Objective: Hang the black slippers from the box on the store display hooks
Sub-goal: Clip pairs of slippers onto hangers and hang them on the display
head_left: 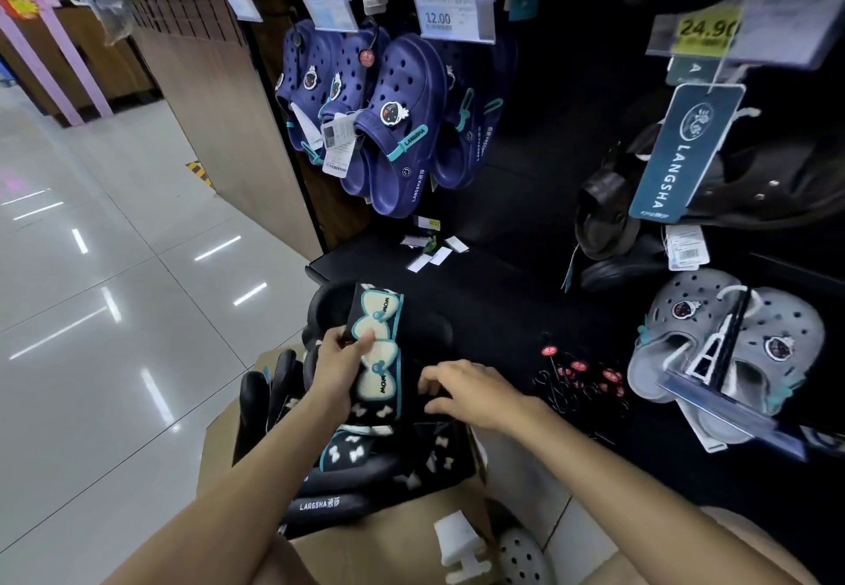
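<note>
Black display rack [548, 136], navy clogs [393, 127] hung upper left, grey clogs [731, 346] lower right. Cardboard box [402, 534] below, more black slippers [347, 470] inside. Held pair of black slippers [379, 351] with cream bow straps sits above box. Left hand [336, 372] grips its strap, thumb on bow. Right hand [475, 394], fingers curled, touches pair's right edge; grip unclear. Loose hooks [580, 383] on shelf just right.

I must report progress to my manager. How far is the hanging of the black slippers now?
Early stage, it seems. Done: no black bow slippers show on the hooks; only blue clogs and grey clogs hang there. In hand: the left hand holds a pair of slippers above the box, and the right hand touches it. Left: more slippers lie in the box, and loose hooks wait on the shelf.
</note>
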`<state>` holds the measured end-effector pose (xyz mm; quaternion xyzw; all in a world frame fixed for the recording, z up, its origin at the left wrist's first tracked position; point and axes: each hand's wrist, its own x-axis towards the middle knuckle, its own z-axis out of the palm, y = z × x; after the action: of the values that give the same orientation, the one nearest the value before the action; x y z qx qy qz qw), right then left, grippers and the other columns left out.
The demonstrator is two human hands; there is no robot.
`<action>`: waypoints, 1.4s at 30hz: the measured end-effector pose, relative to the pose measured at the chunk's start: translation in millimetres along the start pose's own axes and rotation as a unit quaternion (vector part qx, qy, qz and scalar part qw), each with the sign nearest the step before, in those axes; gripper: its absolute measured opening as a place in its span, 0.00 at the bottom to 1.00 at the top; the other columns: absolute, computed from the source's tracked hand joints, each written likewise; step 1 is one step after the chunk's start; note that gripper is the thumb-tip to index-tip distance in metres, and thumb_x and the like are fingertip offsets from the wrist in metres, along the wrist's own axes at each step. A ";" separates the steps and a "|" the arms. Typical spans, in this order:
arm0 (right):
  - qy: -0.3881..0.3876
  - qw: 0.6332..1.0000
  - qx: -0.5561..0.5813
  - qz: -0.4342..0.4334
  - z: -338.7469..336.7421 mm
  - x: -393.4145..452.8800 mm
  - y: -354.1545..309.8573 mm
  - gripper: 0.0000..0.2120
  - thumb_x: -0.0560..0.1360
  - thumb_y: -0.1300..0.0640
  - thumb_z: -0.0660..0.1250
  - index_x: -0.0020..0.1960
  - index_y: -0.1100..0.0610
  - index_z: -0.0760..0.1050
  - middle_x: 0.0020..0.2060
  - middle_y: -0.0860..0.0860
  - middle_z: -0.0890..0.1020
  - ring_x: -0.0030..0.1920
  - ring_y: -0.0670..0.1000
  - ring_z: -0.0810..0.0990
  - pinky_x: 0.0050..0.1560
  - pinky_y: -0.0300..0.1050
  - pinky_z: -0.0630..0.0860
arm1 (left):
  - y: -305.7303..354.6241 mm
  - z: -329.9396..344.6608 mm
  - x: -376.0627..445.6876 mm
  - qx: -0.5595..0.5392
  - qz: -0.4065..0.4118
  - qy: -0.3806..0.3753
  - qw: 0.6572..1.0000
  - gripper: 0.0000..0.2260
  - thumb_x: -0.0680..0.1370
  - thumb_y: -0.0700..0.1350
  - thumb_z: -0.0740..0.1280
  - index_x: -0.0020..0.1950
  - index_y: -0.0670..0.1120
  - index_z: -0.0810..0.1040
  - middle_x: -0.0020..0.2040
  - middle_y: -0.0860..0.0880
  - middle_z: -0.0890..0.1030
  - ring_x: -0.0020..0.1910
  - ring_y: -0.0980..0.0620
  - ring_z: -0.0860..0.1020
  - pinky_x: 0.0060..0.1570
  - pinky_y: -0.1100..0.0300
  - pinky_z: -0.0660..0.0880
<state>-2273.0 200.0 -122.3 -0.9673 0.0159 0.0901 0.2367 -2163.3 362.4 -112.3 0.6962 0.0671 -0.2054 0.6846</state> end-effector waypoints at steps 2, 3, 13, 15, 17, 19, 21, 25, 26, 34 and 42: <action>-0.021 1.000 -0.001 0.022 -20.1 -6.9 22.1 0.11 0.77 0.48 0.68 0.58 0.46 0.77 0.54 0.44 0.82 0.57 0.49 0.79 0.58 0.51 0.76 | 2.6 8.4 -3.0 0.009 0.024 -0.013 1.000 0.10 0.78 0.43 0.69 0.57 0.43 0.73 0.52 0.41 0.79 0.48 0.45 0.79 0.56 0.44 0.77; -0.026 0.999 0.005 0.039 -29.4 -11.4 35.2 0.10 0.77 0.48 0.69 0.57 0.46 0.78 0.53 0.44 0.82 0.56 0.48 0.79 0.58 0.51 0.76 | 3.7 12.4 -4.1 0.005 0.033 -0.019 0.999 0.10 0.79 0.43 0.69 0.58 0.43 0.73 0.51 0.42 0.79 0.48 0.45 0.79 0.56 0.45 0.77; 0.085 0.943 0.210 0.244 -13.1 -62.2 151.7 0.05 0.77 0.58 0.69 0.52 0.54 0.82 0.37 0.46 0.81 0.42 0.45 0.80 0.44 0.28 0.73 | 1.1 58.7 -4.0 0.064 0.109 -0.036 0.991 0.13 0.79 0.46 0.69 0.60 0.42 0.74 0.39 0.49 0.72 0.36 0.54 0.75 0.36 0.62 0.74; 0.105 0.924 0.229 0.287 10.4 -69.1 169.9 0.04 0.77 0.58 0.69 0.51 0.53 0.81 0.34 0.44 0.79 0.46 0.48 0.81 0.47 0.31 0.73 | -2.9 70.3 -2.8 0.096 0.133 -0.058 0.985 0.13 0.79 0.48 0.69 0.60 0.45 0.75 0.40 0.48 0.74 0.39 0.52 0.76 0.38 0.60 0.75; 0.113 0.908 0.235 0.329 32.3 -74.9 184.5 0.05 0.78 0.58 0.69 0.53 0.53 0.79 0.37 0.44 0.80 0.52 0.50 0.81 0.48 0.35 0.72 | -6.5 81.3 -2.5 0.140 0.156 -0.084 0.974 0.11 0.78 0.51 0.69 0.58 0.49 0.75 0.43 0.46 0.77 0.41 0.50 0.78 0.41 0.58 0.76; 0.112 0.893 0.237 0.366 52.1 -78.7 195.7 0.09 0.78 0.58 0.69 0.58 0.55 0.77 0.49 0.50 0.83 0.58 0.54 0.80 0.56 0.41 0.73 | -8.2 91.5 -3.9 0.193 0.184 -0.097 0.959 0.09 0.79 0.50 0.68 0.57 0.50 0.75 0.44 0.48 0.79 0.41 0.53 0.78 0.39 0.64 0.75; 0.114 0.885 0.226 0.392 67.8 -81.0 203.4 0.16 0.78 0.58 0.68 0.65 0.56 0.74 0.62 0.55 0.78 0.63 0.56 0.76 0.62 0.45 0.72 | -8.0 101.5 -7.4 0.225 0.213 -0.113 0.944 0.08 0.80 0.49 0.67 0.57 0.50 0.74 0.42 0.51 0.78 0.39 0.55 0.77 0.36 0.68 0.74; 0.135 0.869 0.210 0.428 88.5 -78.9 216.8 0.22 0.79 0.58 0.67 0.71 0.54 0.68 0.68 0.56 0.69 0.67 0.59 0.72 0.64 0.49 0.71 | -10.2 116.1 -8.6 0.256 0.236 -0.136 0.928 0.10 0.80 0.50 0.66 0.60 0.52 0.72 0.43 0.56 0.74 0.41 0.59 0.75 0.39 0.69 0.73; 0.143 0.868 0.205 0.430 92.5 -76.9 219.9 0.22 0.79 0.58 0.68 0.71 0.54 0.67 0.68 0.57 0.68 0.67 0.60 0.72 0.65 0.50 0.72 | -11.4 118.3 -7.4 0.260 0.236 -0.138 0.926 0.11 0.80 0.51 0.66 0.61 0.52 0.72 0.44 0.57 0.74 0.42 0.60 0.75 0.40 0.70 0.73; 0.183 0.874 0.143 0.426 108.9 -46.2 228.6 0.25 0.77 0.55 0.70 0.72 0.50 0.68 0.69 0.53 0.69 0.68 0.57 0.67 0.61 0.53 0.74 | -14.8 122.2 1.0 0.279 0.217 -0.159 0.922 0.15 0.80 0.51 0.66 0.65 0.51 0.71 0.46 0.60 0.71 0.48 0.55 0.76 0.48 0.64 0.73; 0.179 0.882 0.087 0.427 122.2 -35.8 232.2 0.34 0.72 0.57 0.76 0.73 0.51 0.65 0.68 0.53 0.70 0.65 0.56 0.71 0.60 0.52 0.75 | -20.0 118.4 4.6 0.297 0.199 -0.157 0.921 0.15 0.80 0.52 0.66 0.66 0.52 0.71 0.48 0.59 0.71 0.46 0.60 0.75 0.43 0.68 0.72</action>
<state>-2345.6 49.7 -327.9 -0.8417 0.4777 0.0063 0.2516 -2189.6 246.5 -130.0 0.8254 -0.2453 -0.1824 0.4746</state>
